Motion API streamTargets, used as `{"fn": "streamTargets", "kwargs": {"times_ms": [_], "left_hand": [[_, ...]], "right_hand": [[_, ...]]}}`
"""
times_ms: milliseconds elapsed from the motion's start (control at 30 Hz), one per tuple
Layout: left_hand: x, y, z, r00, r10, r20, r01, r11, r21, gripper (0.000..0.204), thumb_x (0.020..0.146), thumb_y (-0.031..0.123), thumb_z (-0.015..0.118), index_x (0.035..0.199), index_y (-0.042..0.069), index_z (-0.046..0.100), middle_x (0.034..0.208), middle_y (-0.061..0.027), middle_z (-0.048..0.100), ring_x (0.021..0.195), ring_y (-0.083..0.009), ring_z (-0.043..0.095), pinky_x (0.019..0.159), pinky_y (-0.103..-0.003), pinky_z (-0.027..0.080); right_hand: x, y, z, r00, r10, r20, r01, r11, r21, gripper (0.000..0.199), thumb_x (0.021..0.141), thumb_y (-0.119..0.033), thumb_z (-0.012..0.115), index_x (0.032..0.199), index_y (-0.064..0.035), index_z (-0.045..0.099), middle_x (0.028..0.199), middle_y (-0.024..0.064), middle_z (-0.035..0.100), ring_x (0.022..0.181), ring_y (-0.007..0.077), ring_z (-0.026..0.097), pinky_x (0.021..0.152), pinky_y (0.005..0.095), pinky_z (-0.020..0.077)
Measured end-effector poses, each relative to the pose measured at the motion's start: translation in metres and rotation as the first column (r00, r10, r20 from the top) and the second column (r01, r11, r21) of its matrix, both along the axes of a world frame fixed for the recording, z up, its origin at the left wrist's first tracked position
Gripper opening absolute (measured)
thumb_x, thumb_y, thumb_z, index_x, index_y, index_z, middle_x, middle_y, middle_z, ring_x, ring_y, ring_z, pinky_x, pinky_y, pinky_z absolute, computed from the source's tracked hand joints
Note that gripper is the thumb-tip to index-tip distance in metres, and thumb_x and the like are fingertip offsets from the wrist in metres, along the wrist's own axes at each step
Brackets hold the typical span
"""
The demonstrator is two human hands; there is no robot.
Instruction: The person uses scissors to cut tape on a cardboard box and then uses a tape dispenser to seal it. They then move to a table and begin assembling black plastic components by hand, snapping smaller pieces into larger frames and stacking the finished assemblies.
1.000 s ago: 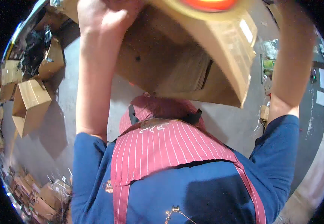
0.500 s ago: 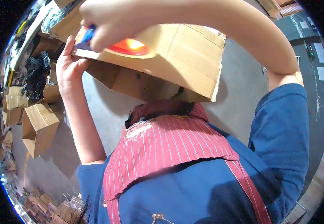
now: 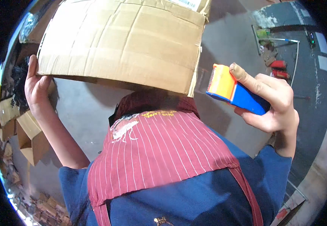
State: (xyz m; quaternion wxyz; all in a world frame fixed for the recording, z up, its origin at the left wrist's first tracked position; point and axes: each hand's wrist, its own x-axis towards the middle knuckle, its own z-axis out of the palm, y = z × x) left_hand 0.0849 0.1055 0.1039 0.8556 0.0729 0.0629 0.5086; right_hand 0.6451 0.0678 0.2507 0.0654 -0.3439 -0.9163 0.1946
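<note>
A large brown cardboard box (image 3: 122, 41) is tilted up in front of my chest. At its lower left corner, my left hand (image 3: 38, 86) grips the edge, thumb underneath and some fingers hidden behind the cardboard. My right hand (image 3: 273, 100) is off to the right, apart from the box. It is closed around an orange and blue tape dispenser (image 3: 241, 90), whose jagged edge points left toward the box. I cannot make out a tape roll on it from here.
Open cardboard boxes (image 3: 31, 137) stand on the grey floor at left, with dark plastic wrapping (image 3: 20, 81) beyond them. More cartons (image 3: 48, 211) are piled at lower left. A thin white metal frame (image 3: 296, 64) and red items (image 3: 278, 69) are at far right.
My right hand has swung from the box's left edge out to the right, carrying the tape dispenser. The box has shifted left and tipped, showing more of its broad face.
</note>
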Motion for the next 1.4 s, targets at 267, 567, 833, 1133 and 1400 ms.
{"fn": "streamTargets", "kwargs": {"times_ms": [267, 567, 833, 1133, 1400], "left_hand": [[-0.006, -0.004, -0.01, 0.936, 0.3, -0.184, -0.312, 0.949, -0.042, 0.045, 0.1, 0.028, 0.06, 0.133, -0.003, 0.057, 0.136, -0.0191, 0.06, 0.127, -0.0338, 0.055, 0.112, -0.054, 0.037], [0.289, -0.057, 0.047, 0.613, 0.099, -0.784, -0.291, 0.951, -0.108, 0.035, 0.095, 0.028, 0.068, 0.115, 0.0, 0.064, 0.106, -0.0102, 0.069, 0.096, -0.0197, 0.067, 0.088, -0.039, 0.054], [0.255, -0.031, 0.067, 0.907, 0.173, -0.384, -0.181, 0.983, 0.018, 0.031, 0.096, 0.021, 0.06, 0.118, -0.001, 0.065, 0.108, -0.0124, 0.071, 0.095, -0.0309, 0.071, 0.091, -0.051, 0.055], [0.193, 0.008, 0.099, 0.993, -0.093, -0.072, 0.113, 0.917, 0.384, 0.042, 0.104, 0.035, 0.045, 0.124, 0.005, 0.065, 0.111, -0.0218, 0.071, 0.104, -0.0307, 0.067, 0.089, -0.047, 0.051], [0.13, -0.014, 0.011, 0.93, 0.252, 0.268, -0.219, 0.965, -0.145, 0.025, 0.099, 0.024, 0.056, 0.099, 0.001, 0.067, 0.098, -0.0109, 0.073, 0.1, -0.0253, 0.064, 0.097, -0.042, 0.045]], "right_hand": [[0.012, -0.002, -0.074, 0.974, -0.009, -0.226, 0.011, 1.0, 0.005, 0.076, 0.06, -0.015, 0.075, 0.134, -0.0053, 0.063, 0.066, 0.0111, 0.054, 0.055, 0.0255, 0.055, 0.053, 0.0365, 0.0465], [-0.006, 0.006, -0.145, 0.838, -0.009, -0.546, 0.049, 0.997, 0.059, 0.082, 0.063, -0.021, 0.079, 0.139, 0.0011, 0.057, 0.073, 0.0146, 0.058, 0.058, 0.0269, 0.059, 0.058, 0.0337, 0.0491], [-0.034, 0.02, -0.047, 0.808, -0.041, -0.588, 0.075, 0.997, 0.035, 0.072, 0.07, -0.01, 0.083, 0.137, -0.0008, 0.059, 0.097, 0.0168, 0.074, 0.083, 0.0159, 0.071, 0.078, 0.0281, 0.0551], [-0.077, 0.038, 0.041, 0.929, -0.009, -0.371, 0.019, 1.0, 0.023, 0.054, 0.071, -0.018, 0.08, 0.122, -0.0034, 0.067, 0.091, 0.0163, 0.074, 0.08, 0.022, 0.072, 0.073, 0.0342, 0.057], [-0.19, 0.1, 0.034, 0.944, 0.216, -0.251, -0.227, 0.974, -0.012, 0.041, 0.072, -0.026, 0.077, 0.108, -0.0058, 0.075, 0.086, 0.0158, 0.075, 0.078, 0.0275, 0.074, 0.07, 0.0395, 0.0588]]}}
